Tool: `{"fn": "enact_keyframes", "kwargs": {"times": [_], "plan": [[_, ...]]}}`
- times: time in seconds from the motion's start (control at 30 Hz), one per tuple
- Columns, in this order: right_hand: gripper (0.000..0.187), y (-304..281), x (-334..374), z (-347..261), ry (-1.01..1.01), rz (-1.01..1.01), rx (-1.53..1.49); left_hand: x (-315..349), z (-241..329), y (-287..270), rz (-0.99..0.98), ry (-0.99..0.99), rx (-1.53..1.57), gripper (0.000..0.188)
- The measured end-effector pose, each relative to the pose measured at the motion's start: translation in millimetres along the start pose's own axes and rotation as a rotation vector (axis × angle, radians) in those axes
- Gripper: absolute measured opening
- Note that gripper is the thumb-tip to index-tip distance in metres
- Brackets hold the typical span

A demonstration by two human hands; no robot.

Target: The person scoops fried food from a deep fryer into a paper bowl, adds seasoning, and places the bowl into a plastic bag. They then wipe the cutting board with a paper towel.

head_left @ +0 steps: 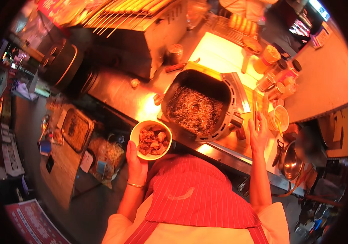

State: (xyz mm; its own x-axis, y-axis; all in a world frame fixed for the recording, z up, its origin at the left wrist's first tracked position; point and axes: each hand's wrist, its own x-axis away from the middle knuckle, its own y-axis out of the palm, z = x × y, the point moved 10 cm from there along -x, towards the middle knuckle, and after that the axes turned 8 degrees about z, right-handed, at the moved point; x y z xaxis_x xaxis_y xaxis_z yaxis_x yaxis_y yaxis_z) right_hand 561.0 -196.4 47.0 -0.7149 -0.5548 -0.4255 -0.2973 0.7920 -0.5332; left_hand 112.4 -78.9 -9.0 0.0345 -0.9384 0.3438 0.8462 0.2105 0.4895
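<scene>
My left hand (138, 162) grips a pale round bowl (135, 137) by its left side, with the thumb near the rim. Chunks of browned meat (153, 141) fill much of the bowl, which is held just in front of the counter edge. My right hand (258, 134) is closed on the near end of slim metal tongs (255, 101), which point away from me. Between my hands stands a black air fryer basket (227, 134), greasy inside, with no food pieces visible in it. A cleaver (238, 91) lies right of the basket on the cutting board (247, 122).
Seasoning jars (266, 81) crowd the right, beside a white tub (281, 118) with a yellow spoon. A metal pan (291, 160) sits farther right. Skewers lie on a grill box (141, 36) at the back left. A food tray (76, 129) rests on a lower left table.
</scene>
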Motion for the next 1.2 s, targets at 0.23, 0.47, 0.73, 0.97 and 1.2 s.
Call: {"fn": "enact_keyframes", "kwargs": {"times": [0.23, 0.47, 0.73, 0.97, 1.2], "plan": [[0.054, 76, 16, -25, 0.395, -0.763, -0.267, 15, 2, -2, 0.026, -0.022, 0.059, 0.048], [0.053, 85, 32, 15, 0.539, -0.612, -0.185, 32, 7, -24, 0.059, -0.004, -0.013, 0.056], [0.042, 74, 51, -57, 0.438, -0.541, -0.468, 25, 16, -69, 0.161, -0.008, 0.106, 0.05], [0.047, 141, 85, -163, 0.55, -0.675, -0.756, -14, 59, -131, 0.262, 0.066, 0.26, 0.042], [0.037, 285, 118, -260, 0.56, -0.802, -0.715, -52, 135, -204, 0.33, 0.23, 0.294, 0.04]]}}
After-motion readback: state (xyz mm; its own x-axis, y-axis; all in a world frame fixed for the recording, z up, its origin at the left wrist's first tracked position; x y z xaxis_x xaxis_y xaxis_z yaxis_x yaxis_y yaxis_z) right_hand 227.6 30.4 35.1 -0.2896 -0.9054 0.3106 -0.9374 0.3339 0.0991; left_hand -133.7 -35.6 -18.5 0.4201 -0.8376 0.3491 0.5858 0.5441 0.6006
